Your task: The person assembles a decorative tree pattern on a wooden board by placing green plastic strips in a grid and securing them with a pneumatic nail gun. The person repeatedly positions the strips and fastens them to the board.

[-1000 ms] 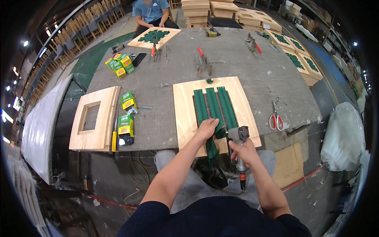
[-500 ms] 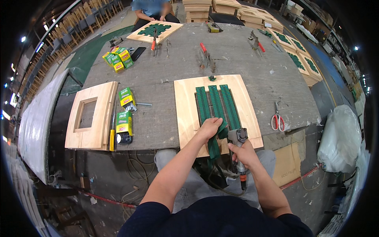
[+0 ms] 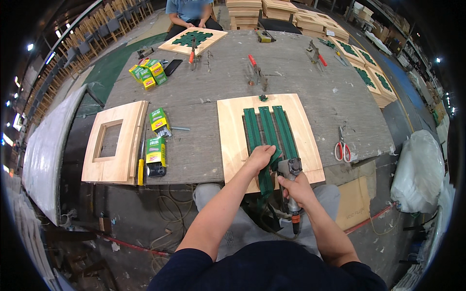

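Observation:
A pale wooden frame (image 3: 232,131) lies at the near edge of the table, with three green webbing straps (image 3: 267,125) running lengthwise across its opening. My left hand (image 3: 261,157) is closed on a green strap near the frame's near side, and the strap's loose end hangs toward my lap. In my right hand (image 3: 297,189) is a pneumatic staple gun (image 3: 290,167), gripped by its handle, its head close to the near rail of the frame. Whether the gun's nose touches wood or strap is hidden. A hose runs from the handle's lower end.
Stacked wooden frames (image 3: 92,145), a yellow-handled screwdriver (image 3: 141,172) and staple boxes (image 3: 156,150) sit to the left. Red-handled scissors (image 3: 342,150) lie at the right. Pliers (image 3: 253,68) are farther back. Across the table a person (image 3: 187,22) holds a webbed frame (image 3: 211,43).
The whole view has shifted slightly, so the table appears a little right and lower. Both hands keep their holds on the strap and staple gun, with hardly any movement against the frame.

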Available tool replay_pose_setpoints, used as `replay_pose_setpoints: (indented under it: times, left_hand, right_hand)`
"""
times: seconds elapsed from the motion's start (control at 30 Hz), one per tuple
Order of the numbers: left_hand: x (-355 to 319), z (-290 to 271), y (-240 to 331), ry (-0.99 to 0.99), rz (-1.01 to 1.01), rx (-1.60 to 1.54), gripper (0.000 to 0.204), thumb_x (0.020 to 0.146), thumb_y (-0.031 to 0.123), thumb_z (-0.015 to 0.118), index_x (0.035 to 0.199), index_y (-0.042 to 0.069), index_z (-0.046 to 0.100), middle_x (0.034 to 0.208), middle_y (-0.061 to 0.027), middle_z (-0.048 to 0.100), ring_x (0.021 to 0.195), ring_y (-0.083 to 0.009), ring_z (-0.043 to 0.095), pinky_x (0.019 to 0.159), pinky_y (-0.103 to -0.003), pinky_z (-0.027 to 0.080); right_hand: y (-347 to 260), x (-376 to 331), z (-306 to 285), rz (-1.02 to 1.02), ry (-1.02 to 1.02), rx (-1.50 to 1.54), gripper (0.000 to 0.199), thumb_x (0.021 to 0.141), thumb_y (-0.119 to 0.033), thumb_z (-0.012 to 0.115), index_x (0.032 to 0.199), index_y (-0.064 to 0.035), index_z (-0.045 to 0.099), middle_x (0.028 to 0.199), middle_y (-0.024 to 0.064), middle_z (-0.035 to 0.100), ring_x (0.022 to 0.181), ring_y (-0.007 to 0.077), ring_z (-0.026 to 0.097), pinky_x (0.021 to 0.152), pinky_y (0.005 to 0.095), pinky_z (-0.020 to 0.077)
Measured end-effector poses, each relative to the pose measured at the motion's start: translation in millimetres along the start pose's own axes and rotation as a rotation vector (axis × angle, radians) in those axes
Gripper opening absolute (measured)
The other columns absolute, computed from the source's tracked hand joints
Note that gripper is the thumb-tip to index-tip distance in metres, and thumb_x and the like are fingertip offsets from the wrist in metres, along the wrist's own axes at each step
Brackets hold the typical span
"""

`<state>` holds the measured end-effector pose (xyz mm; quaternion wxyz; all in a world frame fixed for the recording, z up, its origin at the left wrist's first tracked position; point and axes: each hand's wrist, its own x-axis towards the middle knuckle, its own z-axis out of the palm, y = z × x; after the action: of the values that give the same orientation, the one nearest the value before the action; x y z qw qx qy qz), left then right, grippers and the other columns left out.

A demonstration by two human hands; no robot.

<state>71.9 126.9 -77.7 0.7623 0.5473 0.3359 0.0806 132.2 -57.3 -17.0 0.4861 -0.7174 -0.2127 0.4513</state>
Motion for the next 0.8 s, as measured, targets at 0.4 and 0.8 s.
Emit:
replay_pose_setpoints:
  times: [0.4, 0.8]
  left_hand:
    - [12.7, -1.4, -14.8, -0.011, 0.074, 0.026, 0.038, 0.109, 0.03, 0.053, 0.116, -0.003, 0.069, 0.107, -0.0086, 0.077, 0.091, -0.0171, 0.07, 0.08, -0.035, 0.058]
    - [-68.5, 37.9, -32.4, 0.336, 0.655, 0.877, 0.031, 0.102, 0.032, 0.059, 0.093, 0.004, 0.064, 0.081, -0.0183, 0.069, 0.073, -0.041, 0.067, 0.064, -0.05, 0.053]
  right_hand:
    - [2.4, 1.2, 2.1, 0.024, -0.048, -0.027, 0.028, 0.092, -0.013, 0.075, 0.112, -0.0027, 0.06, 0.076, 0.0037, 0.065, 0.046, 0.0126, 0.057, 0.04, 0.0294, 0.0431]
    - [29.4, 15.6, -82.3, 0.041, 0.263, 0.413, 0.019, 0.089, -0.012, 0.078, 0.102, -0.0033, 0.066, 0.076, 0.007, 0.066, 0.054, 0.0193, 0.062, 0.045, 0.0368, 0.0517]
